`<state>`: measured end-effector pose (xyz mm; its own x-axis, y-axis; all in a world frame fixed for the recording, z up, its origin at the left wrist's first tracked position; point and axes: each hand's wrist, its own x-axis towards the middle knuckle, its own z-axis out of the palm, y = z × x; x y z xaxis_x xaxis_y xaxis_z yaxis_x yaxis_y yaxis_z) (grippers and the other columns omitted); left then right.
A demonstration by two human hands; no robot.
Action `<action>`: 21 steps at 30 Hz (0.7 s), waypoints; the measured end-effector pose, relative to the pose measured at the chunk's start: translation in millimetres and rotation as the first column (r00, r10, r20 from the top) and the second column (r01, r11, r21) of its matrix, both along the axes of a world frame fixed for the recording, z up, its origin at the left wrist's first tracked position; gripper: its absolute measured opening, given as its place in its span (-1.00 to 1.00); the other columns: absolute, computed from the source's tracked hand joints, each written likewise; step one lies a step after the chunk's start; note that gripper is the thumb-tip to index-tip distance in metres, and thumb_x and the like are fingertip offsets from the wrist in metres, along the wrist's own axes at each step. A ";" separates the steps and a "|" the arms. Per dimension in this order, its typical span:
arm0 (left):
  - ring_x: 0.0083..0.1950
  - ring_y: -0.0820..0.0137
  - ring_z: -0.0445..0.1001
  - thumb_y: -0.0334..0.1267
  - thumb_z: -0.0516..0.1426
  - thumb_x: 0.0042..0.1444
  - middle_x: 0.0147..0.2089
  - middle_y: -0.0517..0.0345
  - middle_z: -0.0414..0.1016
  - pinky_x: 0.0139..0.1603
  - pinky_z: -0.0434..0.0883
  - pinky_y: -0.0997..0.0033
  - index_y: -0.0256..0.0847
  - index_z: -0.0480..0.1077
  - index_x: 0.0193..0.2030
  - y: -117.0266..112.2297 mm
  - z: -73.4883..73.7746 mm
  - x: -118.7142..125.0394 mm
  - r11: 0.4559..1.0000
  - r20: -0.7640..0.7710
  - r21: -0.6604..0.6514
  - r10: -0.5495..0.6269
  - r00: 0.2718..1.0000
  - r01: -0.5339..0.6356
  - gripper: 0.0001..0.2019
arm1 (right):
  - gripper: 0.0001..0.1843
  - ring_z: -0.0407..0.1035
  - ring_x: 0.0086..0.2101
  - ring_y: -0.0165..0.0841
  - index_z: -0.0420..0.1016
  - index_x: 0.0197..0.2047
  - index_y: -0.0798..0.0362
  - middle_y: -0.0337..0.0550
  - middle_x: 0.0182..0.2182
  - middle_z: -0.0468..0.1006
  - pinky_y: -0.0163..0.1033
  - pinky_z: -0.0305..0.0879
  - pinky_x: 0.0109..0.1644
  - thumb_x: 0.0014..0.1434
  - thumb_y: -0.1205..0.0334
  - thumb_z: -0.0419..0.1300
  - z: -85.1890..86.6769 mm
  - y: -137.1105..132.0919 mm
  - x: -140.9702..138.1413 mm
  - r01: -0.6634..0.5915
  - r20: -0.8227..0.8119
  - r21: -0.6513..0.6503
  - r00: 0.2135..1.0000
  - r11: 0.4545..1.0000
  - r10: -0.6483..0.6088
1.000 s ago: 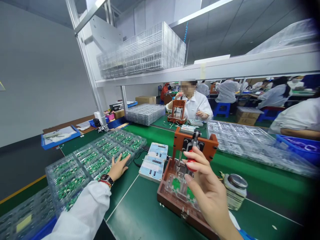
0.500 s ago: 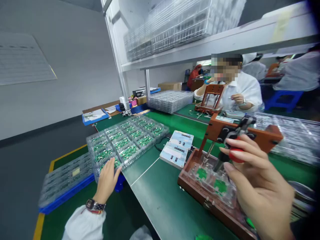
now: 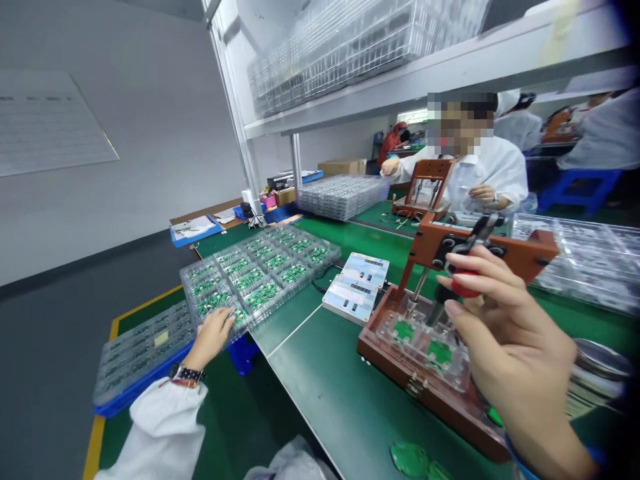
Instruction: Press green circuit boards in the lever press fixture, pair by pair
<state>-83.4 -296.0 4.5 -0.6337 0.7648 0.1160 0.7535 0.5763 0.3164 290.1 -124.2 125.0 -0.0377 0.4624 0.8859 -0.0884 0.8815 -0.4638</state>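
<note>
My left hand (image 3: 213, 337) reaches over the near edge of a clear plastic tray (image 3: 293, 291) whose compartments hold small green circuit boards (image 3: 261, 293). Its fingers dip into a near compartment, thumb apart, and I see nothing held. My right hand (image 3: 515, 333) is closed around the red handle (image 3: 466, 283) of a toggle clamp on a brown test fixture (image 3: 387, 327). Under the clamp, green boards (image 3: 440, 353) sit in a clear plate. More green round boards (image 3: 410, 460) lie on the bench by the fixture's front.
Two white counter boxes (image 3: 350, 298) with displays sit left of the fixture. Stacked clear trays (image 3: 340, 197) stand behind. Another tray in a blue crate (image 3: 145, 370) is low at left. A metal tin (image 3: 600, 367) is at right. A co-worker (image 3: 500, 167) sits opposite at a similar fixture.
My left hand has bent its fingers further into the tray compartment. My right hand stays on the red handle. The view has shifted slightly; the co-worker's arm now extends toward the stacked trays.
</note>
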 end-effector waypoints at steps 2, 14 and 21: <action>0.19 0.10 0.34 -0.24 -0.06 0.23 0.14 -0.09 0.44 0.17 0.25 0.07 -0.23 0.40 0.09 3.4 0.2 -5.9 1.000 -0.008 0.015 0.016 1.000 -0.016 -0.63 | -0.72 0.20 0.18 -0.13 0.48 -0.11 -0.08 -0.17 -0.02 0.48 0.33 0.03 0.29 0.12 0.41 0.19 0.1 -0.3 -0.1 -0.004 0.004 0.000 1.000 1.000 0.004; -0.23 0.15 0.55 -0.19 0.15 -0.06 -0.22 -0.03 0.55 -0.22 0.44 0.28 -0.29 0.43 -0.01 -14.2 16.0 -31.0 0.999 0.193 0.033 0.007 0.981 -0.013 -0.57 | -0.72 0.23 0.17 -0.17 0.47 -0.10 -0.08 -0.18 -0.02 0.48 0.23 0.05 0.32 0.13 0.42 0.18 0.2 -1.3 -0.9 0.026 0.004 0.026 1.000 0.999 -0.027; -0.37 0.28 0.49 -0.20 0.28 -0.30 -0.40 0.19 0.44 -0.40 0.39 0.41 -0.25 0.43 -0.07 -8.5 19.6 -55.1 0.998 0.381 0.057 -0.031 0.924 0.010 -0.46 | -0.73 0.25 0.15 -0.14 0.47 -0.12 -0.04 -0.14 -0.01 0.48 0.26 0.06 0.30 0.10 0.41 0.21 1.5 -1.8 -3.3 0.057 -0.002 0.039 0.998 0.998 -0.057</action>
<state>-138.4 -304.5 24.1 -0.6223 0.7776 -0.0902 0.5813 0.5362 0.6120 286.9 -126.0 126.5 -0.0120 0.4287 0.9034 -0.0379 0.9026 -0.4289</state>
